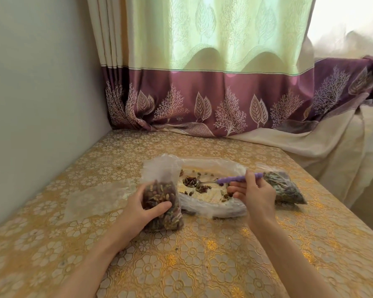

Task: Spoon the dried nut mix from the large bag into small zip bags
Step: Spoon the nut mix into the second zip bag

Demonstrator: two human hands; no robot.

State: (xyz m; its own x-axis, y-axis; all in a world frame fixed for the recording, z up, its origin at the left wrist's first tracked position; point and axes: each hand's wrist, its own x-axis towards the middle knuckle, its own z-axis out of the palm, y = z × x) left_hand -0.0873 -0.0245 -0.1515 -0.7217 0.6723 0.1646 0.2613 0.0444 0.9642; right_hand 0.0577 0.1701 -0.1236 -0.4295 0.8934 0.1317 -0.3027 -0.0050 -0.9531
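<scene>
Head view: left hand (141,208) fingers grip small zip bag (162,203), right hand (253,193) fingers pinch half-hidden spoon (230,181)

L hand (141,208) fingers curled, gripping; R hand (253,195) pinching.

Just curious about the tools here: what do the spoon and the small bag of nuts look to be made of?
The spoon: shiny bowl and neck, likely metal; matte purple handle, probably plastic or rubber. The small bag: thin clear plastic film, since the nuts show through and its top crinkles.
</scene>
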